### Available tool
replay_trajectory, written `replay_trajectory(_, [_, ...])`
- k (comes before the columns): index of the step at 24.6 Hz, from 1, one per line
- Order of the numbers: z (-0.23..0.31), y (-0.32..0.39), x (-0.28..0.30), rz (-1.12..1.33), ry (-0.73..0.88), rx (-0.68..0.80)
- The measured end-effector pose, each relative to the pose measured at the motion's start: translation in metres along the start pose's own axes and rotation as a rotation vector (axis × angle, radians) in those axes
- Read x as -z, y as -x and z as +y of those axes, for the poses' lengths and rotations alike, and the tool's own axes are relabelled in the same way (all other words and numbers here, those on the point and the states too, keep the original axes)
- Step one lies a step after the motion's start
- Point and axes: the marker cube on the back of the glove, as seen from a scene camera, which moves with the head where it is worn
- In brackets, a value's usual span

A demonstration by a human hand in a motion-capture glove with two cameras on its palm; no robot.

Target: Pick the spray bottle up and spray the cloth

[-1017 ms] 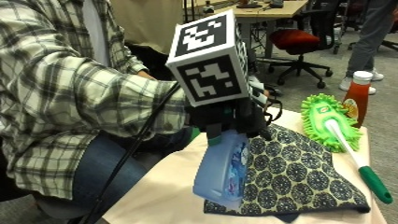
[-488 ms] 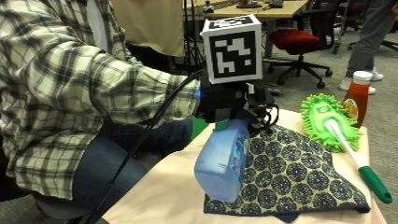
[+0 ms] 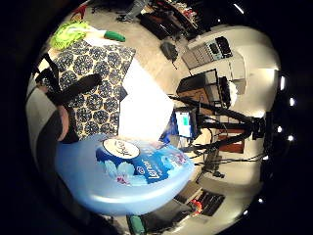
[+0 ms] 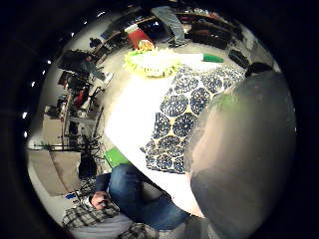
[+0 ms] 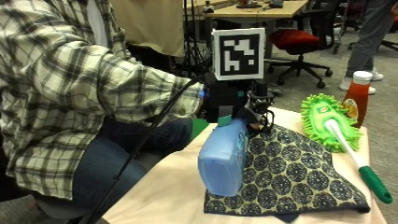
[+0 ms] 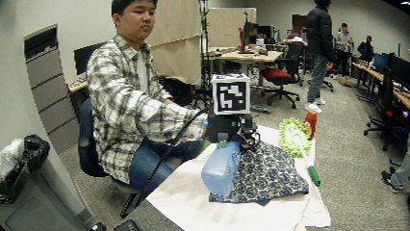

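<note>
In the outside view my gloved right hand (image 5: 238, 106) grips the top of a light blue spray bottle (image 5: 223, 158), which hangs nearly upright. The bottle's base is low over the left edge of the dark blue patterned cloth (image 5: 292, 172); I cannot tell whether it touches. The cloth lies flat on the cream table (image 5: 165, 198). The wide outside view shows the same: hand (image 6: 227, 130), bottle (image 6: 220, 169), cloth (image 6: 270, 175). The little finger side palm view is filled by the bottle (image 3: 129, 171) with its flowered label, and the cloth (image 3: 95, 81) lies beyond it. The trigger and nozzle are hidden by the hand.
A green fluffy duster (image 5: 330, 122) with a green-tipped handle lies along the cloth's far side. A ketchup bottle (image 5: 357, 97) stands behind it at the table's far corner. The person's plaid sleeve (image 5: 93, 93) reaches in from the left. Office chairs and desks stand beyond the table.
The hand has turned and risen a little with the bottle, which now hangs more upright. The cloth and duster have not moved.
</note>
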Motion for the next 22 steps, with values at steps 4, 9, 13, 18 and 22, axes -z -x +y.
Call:
replay_trajectory(4, [0.002,0.009,-0.009,0.038,0.037,0.02])
replay_trajectory(9, [0.003,0.019,-0.018,0.101,0.069,0.039])
replay_trajectory(13, [0.006,0.024,-0.021,0.138,0.078,0.078])
replay_trajectory(18, [0.008,0.023,-0.011,0.056,0.029,0.076])
replay_trajectory(22, [0.009,0.022,0.011,-0.155,-0.086,0.016])
